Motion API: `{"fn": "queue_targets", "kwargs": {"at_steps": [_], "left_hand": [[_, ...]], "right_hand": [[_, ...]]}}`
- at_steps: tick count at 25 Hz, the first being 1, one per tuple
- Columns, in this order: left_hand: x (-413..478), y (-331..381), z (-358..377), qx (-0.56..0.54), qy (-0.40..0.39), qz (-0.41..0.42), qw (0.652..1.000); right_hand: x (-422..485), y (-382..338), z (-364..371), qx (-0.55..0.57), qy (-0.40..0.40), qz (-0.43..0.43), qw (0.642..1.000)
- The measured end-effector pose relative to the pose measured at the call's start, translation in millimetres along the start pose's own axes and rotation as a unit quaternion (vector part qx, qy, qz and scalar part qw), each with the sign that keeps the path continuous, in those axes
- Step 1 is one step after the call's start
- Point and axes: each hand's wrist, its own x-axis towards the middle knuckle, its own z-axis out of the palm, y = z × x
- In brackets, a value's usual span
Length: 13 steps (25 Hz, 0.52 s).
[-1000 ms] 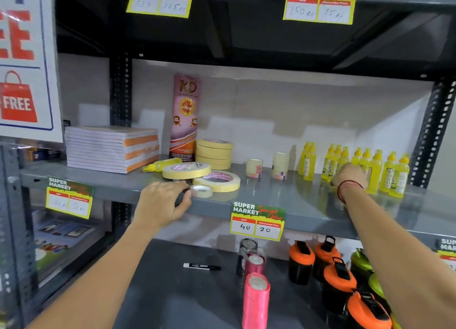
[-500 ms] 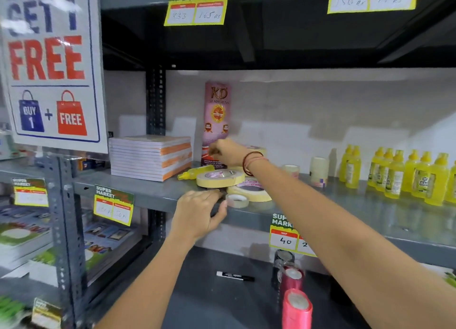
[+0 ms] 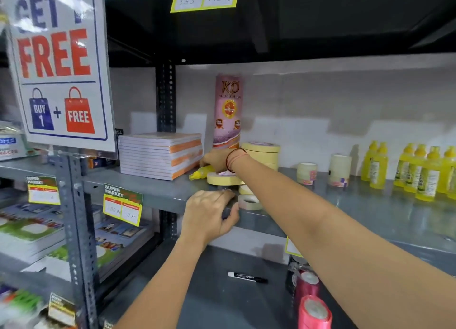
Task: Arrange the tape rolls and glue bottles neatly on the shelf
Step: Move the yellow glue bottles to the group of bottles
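Note:
A yellow glue bottle [image 3: 200,174] lies on its side on the grey shelf [image 3: 148,193], beside a stack of notebooks. My right hand [image 3: 217,159] reaches across and closes around its rear end. A wide masking tape roll [image 3: 222,179] lies flat just in front of it. More rolls are stacked behind [image 3: 262,153]. My left hand [image 3: 209,212] grips the shelf's front edge, thumb next to a small tape roll [image 3: 249,201]. Two small upright rolls [image 3: 306,173] and a row of standing glue bottles [image 3: 419,173] are to the right.
A tall pink KD tape tube [image 3: 228,111] stands at the back. The notebook stack [image 3: 160,156] lies left of it. A hanging sale poster [image 3: 56,64] and a shelf post [image 3: 74,217] are at left. Below lie a black marker [image 3: 246,277] and pink ribbon spools [image 3: 313,311].
My right hand swung from the glue bottles at the right across to the left and dropped onto the lying bottle. The view shifted left. My left hand stayed at the shelf edge.

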Motion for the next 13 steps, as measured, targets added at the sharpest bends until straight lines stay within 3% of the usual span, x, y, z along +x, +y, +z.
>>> {"fn": "queue_targets", "kwargs": {"at_steps": [6,9,13], "left_hand": [[-0.4,1.4,-1.4,0.004,0.002,0.0,1.0],[-0.6,0.7,-0.6,0.006,0.011,0.003,1.0],[-1.5,1.3,-0.4,0.0,0.019,-0.001,1.0]], "right_hand": [[-9.7,8.2,-5.3,-0.041,0.112,-0.005,0.993],[-23.3,20.9,1.6,0.063,0.185,0.047,0.98],[-62.9,50.6,19.4,0.256,0.257,0.17,0.916]]}}
